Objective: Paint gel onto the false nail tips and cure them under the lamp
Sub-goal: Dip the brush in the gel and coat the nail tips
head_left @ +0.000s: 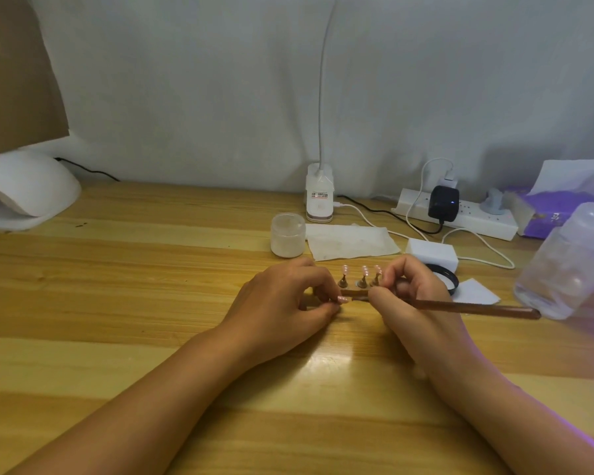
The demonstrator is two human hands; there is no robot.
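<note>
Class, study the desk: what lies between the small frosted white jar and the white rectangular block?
A flat, slightly stained white paper wipe lies between the frosted white jar and the white rectangular block. This shows in the head view.

Two hands are counted over the bench [151, 269]: one left hand [282, 296] and one right hand [415, 299]. One brown brush [477, 307] is counted. Four pink nail tips [345, 270] are counted, three of them raised on three small metal stands [343, 282] and a fourth apparently pinched at the left fingertips. One frosted jar [287, 235], one black lid [443, 280], one curing lamp [24, 190], one clip lamp [319, 197], one power strip [477, 221] with three plugs fitted, one clear bottle [570, 265], one purple tissue pack [546, 217], one white block [431, 252], one creased wipe [350, 241] and one paper slip [477, 292] are counted.
</note>
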